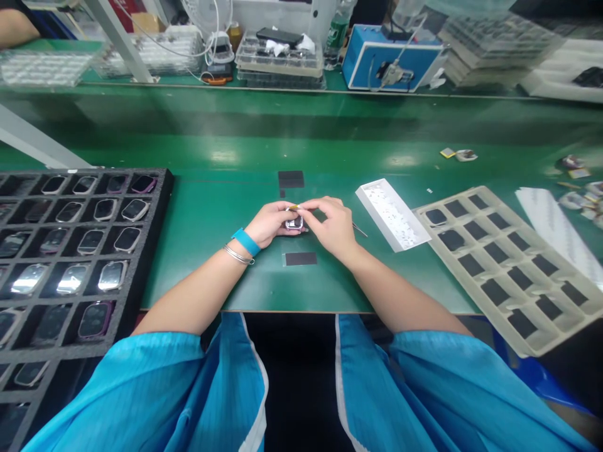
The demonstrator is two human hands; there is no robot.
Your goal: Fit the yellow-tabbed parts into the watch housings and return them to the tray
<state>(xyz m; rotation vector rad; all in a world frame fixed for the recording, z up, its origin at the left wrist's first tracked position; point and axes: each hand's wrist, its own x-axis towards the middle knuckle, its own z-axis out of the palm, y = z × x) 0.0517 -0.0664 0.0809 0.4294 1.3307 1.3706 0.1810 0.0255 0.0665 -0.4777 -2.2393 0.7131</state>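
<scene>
My left hand point(271, 225) is closed around a small smartwatch case point(294, 222), pale-rimmed with a dark inside, over the middle of the bench. The thumb and index finger of my right hand point(330, 225) are pinched together at the case's upper edge. A tiny yellowish piece point(293, 207) shows beside those fingertips; whether they grip it is unclear. From behind my right hand a thin metal tool point(360, 230) sticks out, its other end hidden. Dark flat pieces point(291, 179) lie beyond my hands, and a dark strip point(301, 258) lies nearer me.
A black foam tray point(162, 207) of watch cases fills the left side. To the right stand a white box point(370, 210) of small bits and a beige compartment tray point(475, 270) with dark pieces. A shelf point(282, 90) across the back carries a blue device point(362, 59) and stacked trays.
</scene>
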